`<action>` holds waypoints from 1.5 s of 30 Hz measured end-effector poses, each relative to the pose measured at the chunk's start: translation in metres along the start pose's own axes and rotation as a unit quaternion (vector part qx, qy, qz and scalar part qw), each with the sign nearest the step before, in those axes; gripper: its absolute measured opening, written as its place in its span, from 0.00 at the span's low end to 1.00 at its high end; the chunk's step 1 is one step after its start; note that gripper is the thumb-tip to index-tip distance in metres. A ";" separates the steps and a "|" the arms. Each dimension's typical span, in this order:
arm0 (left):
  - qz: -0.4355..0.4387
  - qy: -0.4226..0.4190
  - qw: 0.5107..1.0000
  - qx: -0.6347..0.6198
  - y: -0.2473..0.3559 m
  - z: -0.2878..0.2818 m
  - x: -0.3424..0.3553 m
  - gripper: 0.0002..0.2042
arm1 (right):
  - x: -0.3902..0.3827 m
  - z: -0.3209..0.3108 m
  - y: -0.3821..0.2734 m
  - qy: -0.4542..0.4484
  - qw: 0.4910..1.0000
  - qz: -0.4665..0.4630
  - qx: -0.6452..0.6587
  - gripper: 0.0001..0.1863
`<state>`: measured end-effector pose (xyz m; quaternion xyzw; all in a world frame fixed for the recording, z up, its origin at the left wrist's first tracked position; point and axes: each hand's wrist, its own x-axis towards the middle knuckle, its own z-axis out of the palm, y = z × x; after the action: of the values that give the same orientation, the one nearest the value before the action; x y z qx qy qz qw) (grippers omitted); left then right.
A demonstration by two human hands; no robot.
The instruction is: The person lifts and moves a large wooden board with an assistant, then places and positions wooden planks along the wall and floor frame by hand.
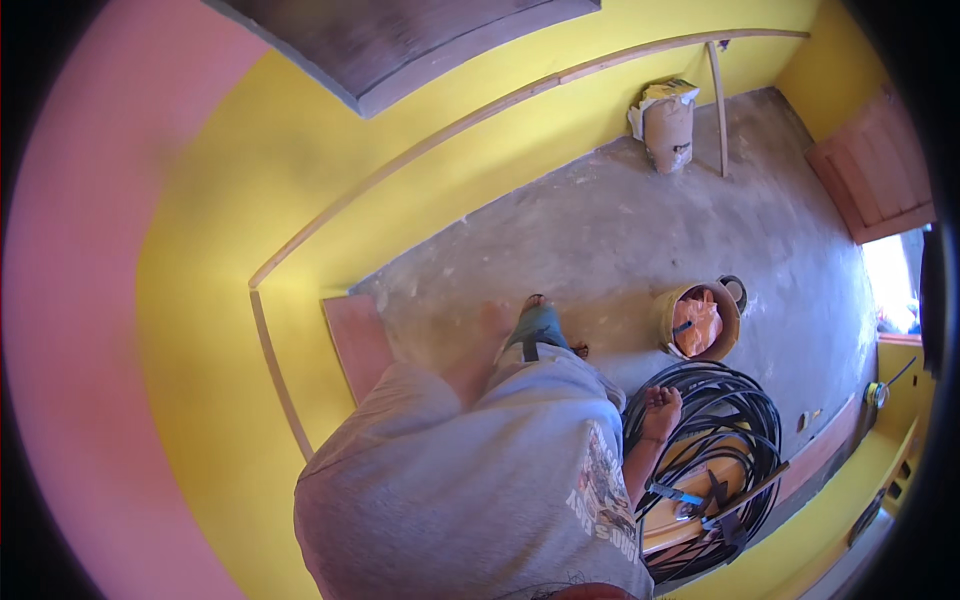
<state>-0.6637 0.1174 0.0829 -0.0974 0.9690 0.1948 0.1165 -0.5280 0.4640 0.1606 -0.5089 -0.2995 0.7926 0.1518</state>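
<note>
My left hand (492, 322) is smeared by motion, stretched forward over the floor beside my leg; its fingers cannot be made out. Low at my right side hangs my right hand (661, 412), its fingers loosely curled and slightly apart, with nothing seen in them. It is nearest to a large coil of black tubing or cable (765, 425), which it overlaps in the view. Inside the coil lies a flat yellowish piece (665, 525). Tools rest on top, among them a blue-handled tool (675, 494) and a thin wooden handle (760, 488).
A bucket (730, 340) holding an orange bag stands ahead to the right, with a dark round object (734, 290) beside it. Farther off, a paper sack (669, 130) is against the yellow wall (480, 170). Wooden strips (440, 140) run along that wall. A reddish panel (357, 335) stands left.
</note>
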 end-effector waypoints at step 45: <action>0.028 0.023 0.974 -0.225 0.039 0.011 0.024 0.13 | -0.004 -0.049 0.036 0.010 0.999 0.035 -0.036 0.05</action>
<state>-0.6941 0.1542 0.0802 -0.0983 0.9051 0.4087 0.0632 -0.4800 0.4493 0.1262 -0.5321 -0.3085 0.7810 0.1088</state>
